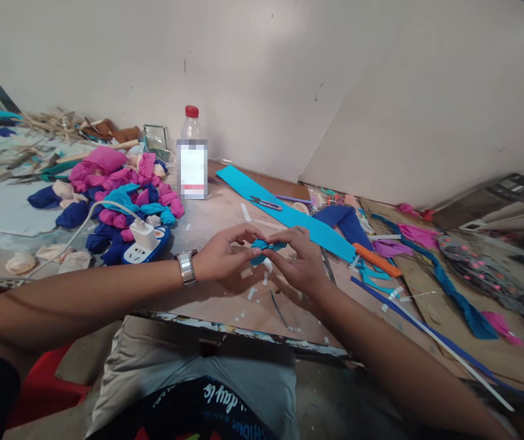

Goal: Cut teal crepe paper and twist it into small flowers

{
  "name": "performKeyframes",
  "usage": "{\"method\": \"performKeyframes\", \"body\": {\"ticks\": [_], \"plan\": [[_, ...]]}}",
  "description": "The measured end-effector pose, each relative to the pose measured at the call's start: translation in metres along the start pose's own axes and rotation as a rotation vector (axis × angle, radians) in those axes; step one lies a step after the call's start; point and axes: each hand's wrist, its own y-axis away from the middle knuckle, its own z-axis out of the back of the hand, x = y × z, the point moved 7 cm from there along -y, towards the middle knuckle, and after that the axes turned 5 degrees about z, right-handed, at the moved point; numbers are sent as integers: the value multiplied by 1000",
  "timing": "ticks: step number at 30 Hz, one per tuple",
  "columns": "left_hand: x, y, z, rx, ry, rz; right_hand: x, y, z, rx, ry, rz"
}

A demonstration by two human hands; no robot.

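Between my two hands, above the table [216, 299], is a small crumpled piece of turquoise fabric or crepe paper [258, 252]. My left hand [232, 250], with a metal watch [187, 267] on its wrist, pinches its left side. The fingers of my right hand [299, 260] close on its right side. A white scrap [267, 266] shows just below the piece. Beyond the hands a long turquoise strip [317, 229] lies slantwise, with small pink-handled thread snips [269, 204] resting on it. An orange cutter [376, 260] lies at the strip's right end.
Bundled pink, blue and turquoise pieces [110, 174] pile up at left, beside a power strip [145, 249] with a plugged-in white charger [143, 231] and cable. A red-capped bottle [192, 128] stands by the wall. Blue strips [408, 315] and cardboard [427, 287] lie at right.
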Motion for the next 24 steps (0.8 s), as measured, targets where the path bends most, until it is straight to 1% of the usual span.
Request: {"method": "performKeyframes", "body": {"ticks": [4, 8, 13, 18, 24], "plan": [[1, -1, 4, -48, -11, 17, -2, 1, 2, -17, -9, -21], [2, -2, 4, -43, -21, 30, -4, 1, 0, -9, -40, -54], [-1, -2, 7, -74, 11, -8, -9, 1, -2, -24, -78, -99], [0, -2, 2, -9, 99, -5, -12, 2, -2, -27, -71, -141], [3, 0, -3, 35, 124, 20, -9, 1, -2, -13, -55, -141]]}}
